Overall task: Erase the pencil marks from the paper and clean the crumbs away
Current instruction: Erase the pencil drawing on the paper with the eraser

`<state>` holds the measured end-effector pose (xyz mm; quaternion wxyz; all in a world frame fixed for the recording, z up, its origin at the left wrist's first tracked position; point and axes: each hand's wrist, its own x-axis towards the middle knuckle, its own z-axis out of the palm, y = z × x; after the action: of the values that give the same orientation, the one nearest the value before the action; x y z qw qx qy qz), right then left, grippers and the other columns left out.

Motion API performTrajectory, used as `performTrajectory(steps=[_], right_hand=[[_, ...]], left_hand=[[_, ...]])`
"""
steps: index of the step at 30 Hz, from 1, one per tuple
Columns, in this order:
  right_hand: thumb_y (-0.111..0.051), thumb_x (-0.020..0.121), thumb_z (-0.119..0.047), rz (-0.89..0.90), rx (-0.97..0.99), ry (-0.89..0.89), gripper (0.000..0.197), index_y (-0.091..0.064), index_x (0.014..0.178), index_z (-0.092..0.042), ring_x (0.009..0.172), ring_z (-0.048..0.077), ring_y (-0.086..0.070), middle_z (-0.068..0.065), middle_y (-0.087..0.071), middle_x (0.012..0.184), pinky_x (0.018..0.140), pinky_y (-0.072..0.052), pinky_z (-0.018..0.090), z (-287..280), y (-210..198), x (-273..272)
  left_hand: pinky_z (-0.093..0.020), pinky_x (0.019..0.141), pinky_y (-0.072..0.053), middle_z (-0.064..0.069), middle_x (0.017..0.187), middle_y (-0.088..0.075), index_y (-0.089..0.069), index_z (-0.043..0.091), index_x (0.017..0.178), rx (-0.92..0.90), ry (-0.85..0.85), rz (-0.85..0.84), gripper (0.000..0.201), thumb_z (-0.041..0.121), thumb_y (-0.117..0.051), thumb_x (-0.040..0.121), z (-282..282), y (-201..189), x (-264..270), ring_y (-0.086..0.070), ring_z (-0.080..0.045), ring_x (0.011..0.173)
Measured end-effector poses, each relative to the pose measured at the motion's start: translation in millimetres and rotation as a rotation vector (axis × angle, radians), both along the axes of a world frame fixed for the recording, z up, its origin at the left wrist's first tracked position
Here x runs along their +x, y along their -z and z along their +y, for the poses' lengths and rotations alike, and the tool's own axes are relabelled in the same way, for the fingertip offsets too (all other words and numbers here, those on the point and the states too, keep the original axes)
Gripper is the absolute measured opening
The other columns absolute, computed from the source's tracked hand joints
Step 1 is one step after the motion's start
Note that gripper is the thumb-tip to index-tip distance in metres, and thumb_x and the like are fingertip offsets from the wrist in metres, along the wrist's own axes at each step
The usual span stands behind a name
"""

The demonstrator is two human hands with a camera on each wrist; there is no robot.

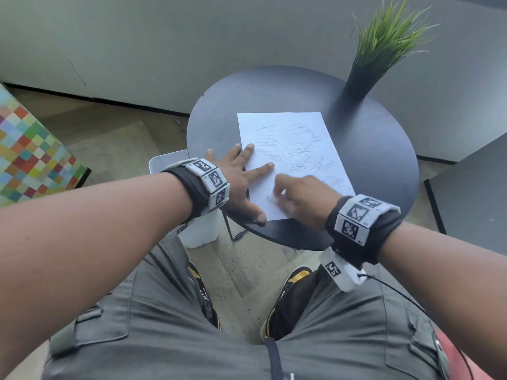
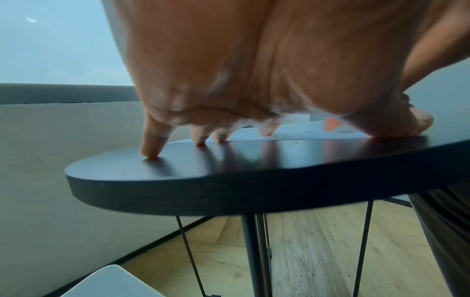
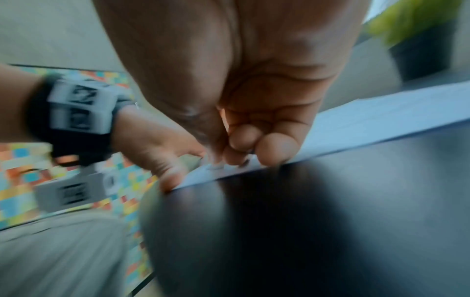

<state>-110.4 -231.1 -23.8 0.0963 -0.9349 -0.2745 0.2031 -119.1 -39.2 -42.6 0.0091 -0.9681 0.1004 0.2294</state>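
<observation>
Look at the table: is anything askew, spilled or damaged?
Nothing looks spilled or damaged. The paper lies flat but turned at an angle on the round table, its near corner close to the edge, pinned by the left hand. The potted plant stands upright.

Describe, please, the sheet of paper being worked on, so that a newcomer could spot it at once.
Start at the round dark table by the grey wall, where a tall dark vase of green grass stands at the far edge. In front of the vase lies a white rectangular sheet of paper. It is the only flat white thing on the tabletop, covered in loose grey pencil scribbles.
</observation>
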Motion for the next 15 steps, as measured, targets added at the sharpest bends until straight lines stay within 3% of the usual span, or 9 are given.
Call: performTrajectory(steps=[2, 5, 7, 11, 13, 15], right_hand=[[-0.044, 0.098, -0.041, -0.054, 0.01, 0.129, 0.024, -0.048, 0.107, -0.02, 0.085, 0.031, -0.056, 0.01, -0.06, 0.095, 0.077, -0.049, 0.04, -2, -1, 8], [-0.045, 0.097, -0.024, -0.026, -0.005, -0.051, 0.015, -0.047, 0.109, -0.016, 0.08, 0.03, -0.053, 0.009, -0.059, 0.091, 0.069, -0.046, 0.038, 11, -1, -13], [-0.046, 0.097, -0.025, 0.029, -0.03, -0.11, 0.01, -0.048, 0.103, -0.017, 0.081, 0.031, -0.055, 0.007, -0.058, 0.088, 0.07, -0.047, 0.039, 4, 0, -19], [-0.044, 0.097, -0.044, -0.033, -0.052, 0.249, 0.024, -0.048, 0.102, -0.021, 0.089, 0.033, -0.054, 0.01, -0.058, 0.096, 0.081, -0.049, 0.04, -38, -6, 24], [-0.044, 0.098, -0.042, -0.05, -0.046, 0.287, 0.023, -0.048, 0.102, -0.02, 0.087, 0.033, -0.053, 0.012, -0.058, 0.095, 0.079, -0.049, 0.039, -49, -4, 32], [-0.044, 0.098, -0.04, -0.051, -0.035, 0.272, 0.021, -0.048, 0.103, -0.02, 0.085, 0.033, -0.052, 0.011, -0.056, 0.092, 0.076, -0.048, 0.037, -50, 0, 33]], left_hand=[[-0.074, 0.11, -0.012, -0.004, 0.164, 0.023, 0.013, 0.053, 0.149, 0.014, -0.012, 0.004, 0.125, 0.103, -0.043, 0.049, -3, -5, 0, 0.014, -0.03, 0.152], [-0.077, 0.106, -0.015, -0.01, 0.164, 0.02, 0.012, 0.055, 0.149, 0.045, -0.014, 0.014, 0.122, 0.1, -0.048, 0.052, -9, -10, 1, 0.01, -0.037, 0.151], [-0.077, 0.104, -0.02, -0.013, 0.164, 0.016, 0.012, 0.059, 0.146, 0.06, -0.021, 0.011, 0.119, 0.1, -0.048, 0.051, -11, -12, 1, 0.006, -0.04, 0.15], [-0.073, 0.101, -0.028, -0.019, 0.164, 0.003, 0.009, 0.06, 0.145, 0.143, -0.025, 0.009, 0.115, 0.103, -0.042, 0.051, -15, -16, -4, -0.012, -0.046, 0.146], [-0.072, 0.101, -0.027, -0.021, 0.158, -0.018, -0.003, 0.055, 0.15, 0.192, -0.005, -0.01, 0.11, 0.101, -0.039, 0.056, -25, -24, -1, -0.023, -0.046, 0.14], [-0.068, 0.103, -0.028, -0.013, 0.147, -0.033, -0.028, 0.043, 0.148, 0.18, 0.059, -0.059, 0.1, 0.097, -0.041, 0.065, -35, -32, 7, -0.025, -0.038, 0.137]])
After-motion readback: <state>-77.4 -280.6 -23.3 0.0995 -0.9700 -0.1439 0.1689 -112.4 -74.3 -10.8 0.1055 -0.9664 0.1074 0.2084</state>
